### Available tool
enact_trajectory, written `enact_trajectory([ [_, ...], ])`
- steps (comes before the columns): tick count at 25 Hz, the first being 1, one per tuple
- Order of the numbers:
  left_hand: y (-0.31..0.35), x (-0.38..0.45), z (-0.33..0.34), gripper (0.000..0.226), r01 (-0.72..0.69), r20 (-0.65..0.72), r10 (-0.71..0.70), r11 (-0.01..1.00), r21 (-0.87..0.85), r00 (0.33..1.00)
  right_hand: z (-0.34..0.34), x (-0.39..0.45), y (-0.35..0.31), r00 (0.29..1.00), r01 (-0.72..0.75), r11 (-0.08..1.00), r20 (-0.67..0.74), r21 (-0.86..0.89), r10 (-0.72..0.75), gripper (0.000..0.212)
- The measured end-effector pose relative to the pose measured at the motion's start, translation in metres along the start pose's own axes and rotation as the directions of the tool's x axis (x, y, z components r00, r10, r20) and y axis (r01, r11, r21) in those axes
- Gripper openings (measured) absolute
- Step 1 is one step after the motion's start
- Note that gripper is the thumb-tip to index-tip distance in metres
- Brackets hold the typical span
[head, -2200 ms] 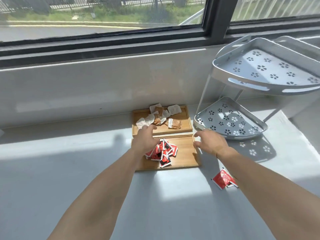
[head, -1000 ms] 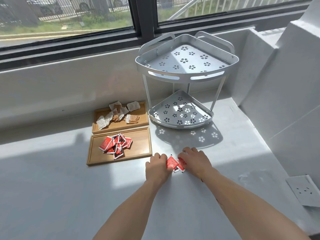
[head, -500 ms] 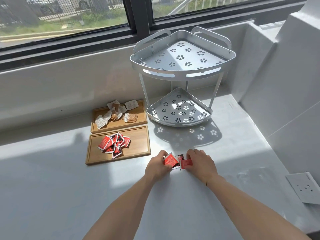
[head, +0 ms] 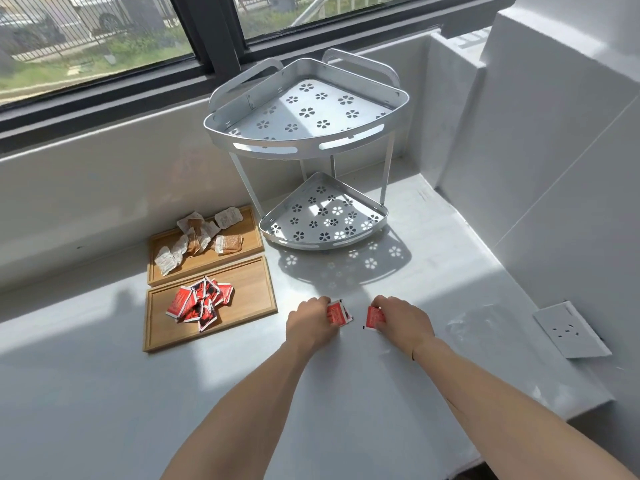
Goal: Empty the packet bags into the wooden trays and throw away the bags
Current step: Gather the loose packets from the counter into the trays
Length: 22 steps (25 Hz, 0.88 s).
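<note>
Left hand (head: pixel 311 323) and right hand (head: pixel 398 318) each pinch a red packet (head: pixel 337 313) off the counter (head: pixel 104 393); next, drop them into the near tray (head: pixel 249 282).

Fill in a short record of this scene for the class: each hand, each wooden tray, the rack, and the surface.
left hand: grip on red packets
right hand: grip on a red packet
near tray: pile of red packets
far tray: pale and brown packets
rack: two perforated tiers, both bare
counter: grey, sunlit, trays side by side left of the rack
</note>
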<state>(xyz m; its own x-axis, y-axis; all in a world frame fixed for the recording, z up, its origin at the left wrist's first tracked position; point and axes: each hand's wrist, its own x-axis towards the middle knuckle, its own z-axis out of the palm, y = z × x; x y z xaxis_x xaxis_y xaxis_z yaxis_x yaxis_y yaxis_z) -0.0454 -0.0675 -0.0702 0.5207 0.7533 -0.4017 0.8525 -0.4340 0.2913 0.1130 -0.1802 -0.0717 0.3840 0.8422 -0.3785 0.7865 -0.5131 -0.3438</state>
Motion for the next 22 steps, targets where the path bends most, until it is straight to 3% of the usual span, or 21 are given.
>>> enact_trajectory([
  [2,-0.001,-0.004,0.009,0.031,-0.025,-0.092,0.031,0.998,0.063,0.995,0.003,-0.002,-0.001,1.0,-0.004,1.0,-0.016,0.001,0.004,0.025],
  [7,-0.008,-0.012,0.014,0.018,-0.049,-0.245,0.055,0.998,0.03,0.968,0.005,-0.003,-0.003,0.999,-0.001,1.0,-0.034,-0.022,0.0,0.025],
  [12,-0.036,-0.03,0.009,0.01,-0.002,-0.111,-0.006,0.997,-0.073,0.994,0.008,0.0,-0.023,0.999,0.039,0.996,-0.01,-0.074,-0.04,0.025],
  [18,-0.102,-0.059,-0.004,0.022,0.052,0.055,-0.043,0.983,-0.176,0.998,0.027,0.008,-0.08,0.99,0.128,0.986,0.079,-0.102,-0.121,0.027],
  [22,-0.159,-0.075,-0.023,0.022,0.086,0.052,-0.077,0.978,-0.19,0.996,0.043,0.017,-0.131,0.967,0.222,0.97,0.15,-0.098,-0.206,0.031],
])
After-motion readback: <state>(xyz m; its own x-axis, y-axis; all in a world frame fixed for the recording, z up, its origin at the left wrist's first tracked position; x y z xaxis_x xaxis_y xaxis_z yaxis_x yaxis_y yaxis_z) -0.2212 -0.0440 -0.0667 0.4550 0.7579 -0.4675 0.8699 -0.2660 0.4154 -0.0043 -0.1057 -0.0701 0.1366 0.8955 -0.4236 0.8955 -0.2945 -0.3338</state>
